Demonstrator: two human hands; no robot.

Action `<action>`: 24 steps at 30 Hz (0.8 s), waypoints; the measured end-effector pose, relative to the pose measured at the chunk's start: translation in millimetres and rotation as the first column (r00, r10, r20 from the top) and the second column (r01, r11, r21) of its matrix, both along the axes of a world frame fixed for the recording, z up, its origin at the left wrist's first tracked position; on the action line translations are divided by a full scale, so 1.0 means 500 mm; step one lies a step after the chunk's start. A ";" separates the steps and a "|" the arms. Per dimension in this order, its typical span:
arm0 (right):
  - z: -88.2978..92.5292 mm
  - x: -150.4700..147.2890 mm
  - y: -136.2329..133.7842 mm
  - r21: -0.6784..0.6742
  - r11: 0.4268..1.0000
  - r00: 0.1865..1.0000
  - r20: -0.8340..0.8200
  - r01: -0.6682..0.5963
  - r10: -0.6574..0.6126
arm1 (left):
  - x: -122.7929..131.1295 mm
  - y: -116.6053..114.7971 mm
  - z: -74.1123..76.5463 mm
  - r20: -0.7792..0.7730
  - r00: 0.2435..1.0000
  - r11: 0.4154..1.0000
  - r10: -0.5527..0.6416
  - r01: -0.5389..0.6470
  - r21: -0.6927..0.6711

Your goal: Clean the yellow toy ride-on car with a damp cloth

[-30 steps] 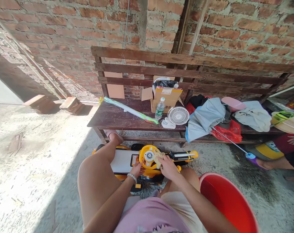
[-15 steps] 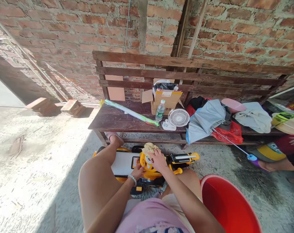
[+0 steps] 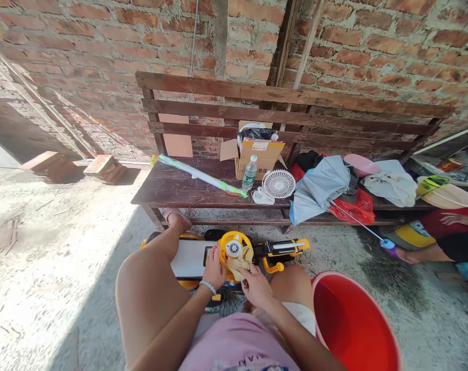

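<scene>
A yellow ride-on toy car (image 3: 187,257) with a pale grey seat stands on the ground between my legs. Its yellow steering wheel (image 3: 235,236) has a round white hub with a dark emblem. My left hand (image 3: 215,269) wears a beaded bracelet and has its fingers on the wheel's left rim. A yellowish cloth (image 3: 239,262) is bunched in my right hand (image 3: 257,286), pressed against the near right part of the wheel. Part of the wheel's lower rim is hidden by the cloth and hands.
A red bucket (image 3: 355,319) stands at my right. Behind the car, a wooden bench (image 3: 172,188) holds a cardboard box (image 3: 257,157), a water bottle (image 3: 249,172), a white fan (image 3: 279,184) and a folded grey umbrella (image 3: 322,180). Another person's foot (image 3: 405,253) shows at right.
My right hand has drawn the cloth from the far side of the steering wheel toward me, uncovering the hub. My left hand has shifted up along the wheel's left side. The view has moved slightly.
</scene>
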State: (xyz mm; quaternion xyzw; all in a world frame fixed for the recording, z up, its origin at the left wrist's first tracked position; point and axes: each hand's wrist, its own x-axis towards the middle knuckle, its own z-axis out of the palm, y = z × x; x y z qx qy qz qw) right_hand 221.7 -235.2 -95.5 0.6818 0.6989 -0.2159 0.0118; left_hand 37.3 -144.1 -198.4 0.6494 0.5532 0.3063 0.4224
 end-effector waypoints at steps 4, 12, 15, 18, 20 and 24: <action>0.057 0.094 0.044 0.215 0.971 0.988 0.087 0.108 -0.129 | -0.005 -0.015 0.002 -0.333 0.921 0.945 -0.202 0.273 0.181; -0.006 0.235 0.139 0.077 0.952 0.954 -0.056 0.297 -0.293 | -0.010 -0.015 0.014 -0.464 0.819 0.912 -0.339 0.407 0.052; -0.045 0.254 0.144 0.070 0.921 0.915 -0.169 0.383 -0.367 | -0.018 -0.011 0.008 -0.462 0.813 0.903 -0.353 0.425 0.058; -0.058 0.265 0.147 0.062 0.895 0.885 -0.194 0.442 -0.424 | -0.022 -0.009 -0.004 -0.454 0.826 0.900 -0.335 0.423 0.105; -0.056 0.268 0.149 0.062 0.891 0.884 -0.171 0.451 -0.435 | -0.024 -0.008 -0.010 -0.446 0.837 0.903 -0.317 0.411 0.129; -0.039 0.264 0.147 0.084 0.896 0.899 -0.088 0.436 -0.429 | -0.030 -0.006 -0.015 -0.429 0.845 0.902 -0.320 0.411 0.137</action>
